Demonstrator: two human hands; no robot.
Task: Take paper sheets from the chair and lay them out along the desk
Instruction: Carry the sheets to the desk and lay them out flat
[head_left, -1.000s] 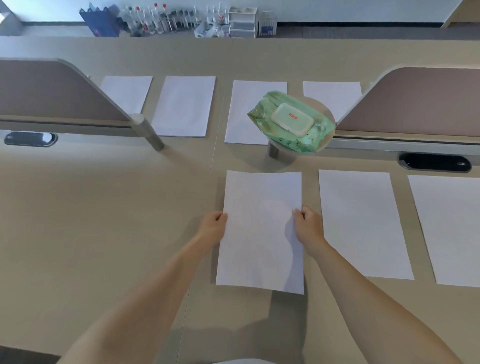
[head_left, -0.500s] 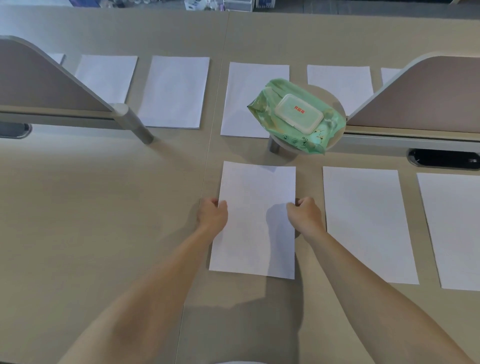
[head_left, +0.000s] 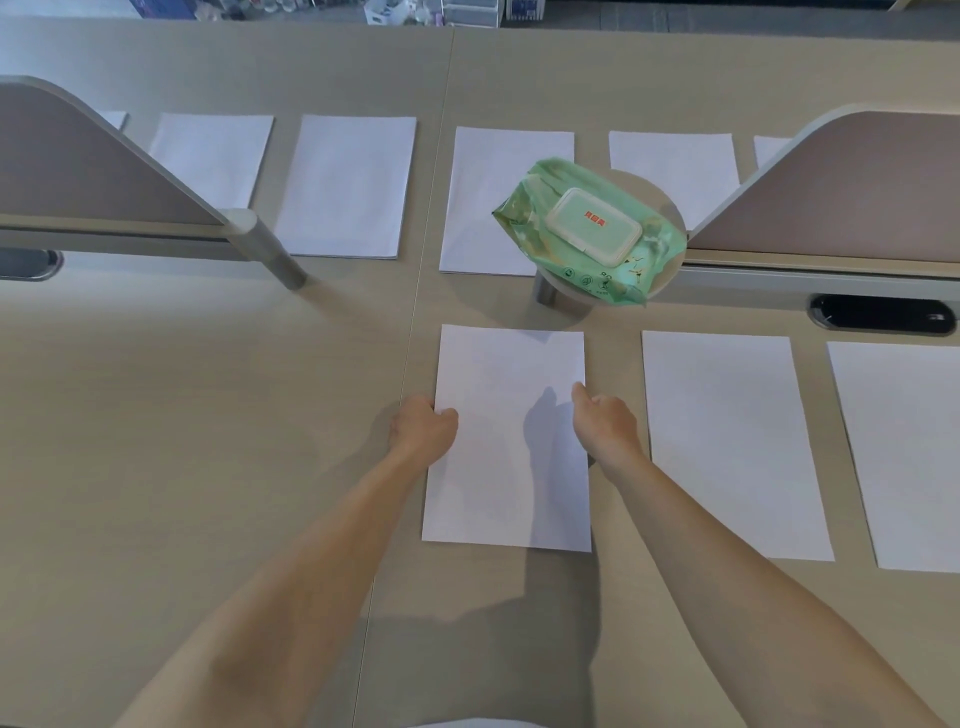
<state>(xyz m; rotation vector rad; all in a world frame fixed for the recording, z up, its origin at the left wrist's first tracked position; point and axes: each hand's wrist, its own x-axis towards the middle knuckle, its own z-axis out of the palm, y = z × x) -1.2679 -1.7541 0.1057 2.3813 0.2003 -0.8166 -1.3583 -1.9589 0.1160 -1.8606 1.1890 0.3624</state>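
Fingers (head_left: 448, 414) of left hand (head_left: 423, 430) and right hand (head_left: 609, 427) pinch the sheet (head_left: 506, 483); red wipes pack (head_left: 590, 232) label illegible.

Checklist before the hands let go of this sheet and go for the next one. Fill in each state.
1. The sheet flat on the desk: ok.
2. Gap to the neighbouring sheet on its right, no overlap: ok.
3. Far edge apart from the wipes pack: ok.
4. Release by left hand: not ok, it pinches the left edge.
5. Release by right hand: cannot tell, curled at the right edge.
6. Bare desk on the left for the next sheet: ok.
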